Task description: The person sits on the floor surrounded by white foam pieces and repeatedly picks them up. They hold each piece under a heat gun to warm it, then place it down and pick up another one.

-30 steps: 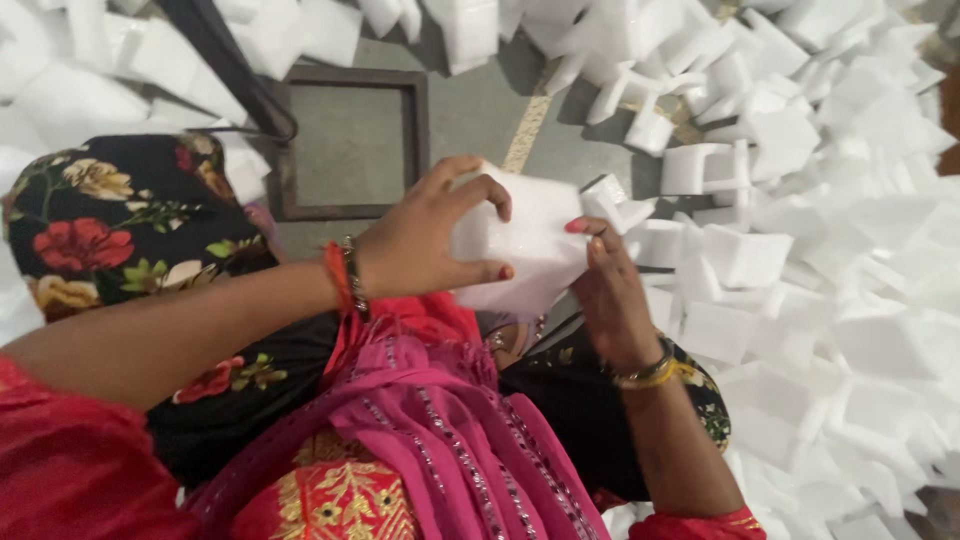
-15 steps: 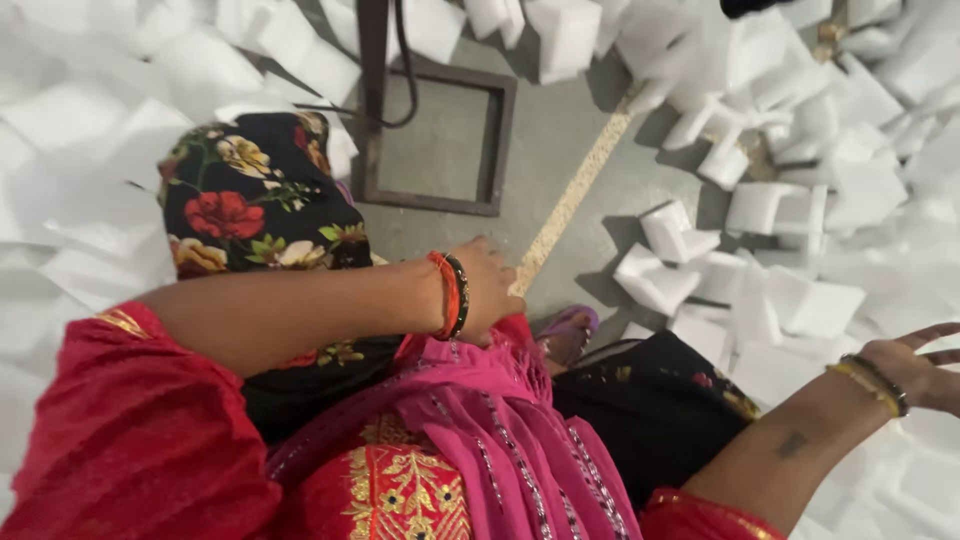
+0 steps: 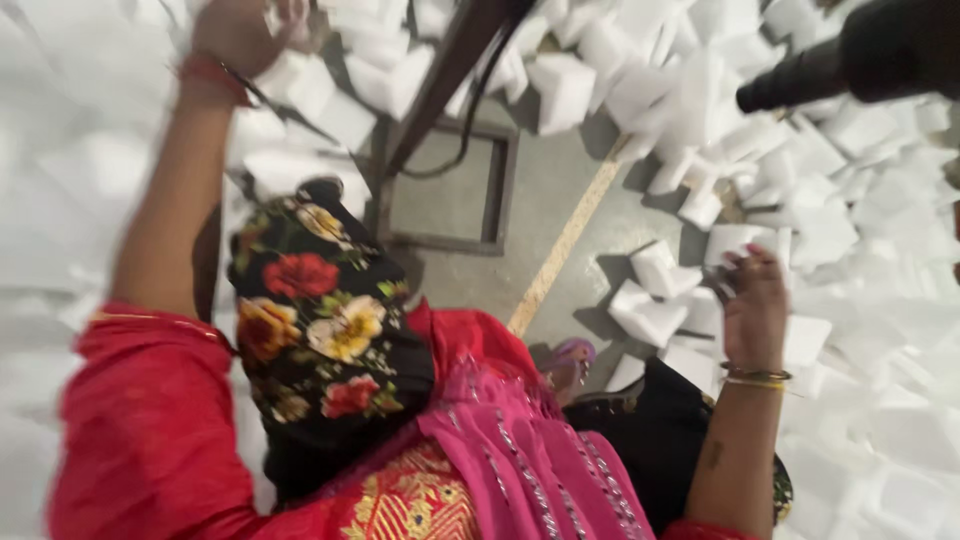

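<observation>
White foam blocks (image 3: 880, 330) lie heaped over the grey floor (image 3: 560, 200), thickest on the right. They look light, stiff and crumbly, best taken across two flat sides. The right hand (image 3: 755, 300) rests on a near-right block (image 3: 740, 245), fingers curled against it; half a second ago it was spread open farther right. The left hand (image 3: 235, 35), raised far left since then, is too blurred to tell its fingers.

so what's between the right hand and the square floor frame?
Head view: between the right hand and the square frame lies bare grey floor, crossed by a pale diagonal strip.
</observation>
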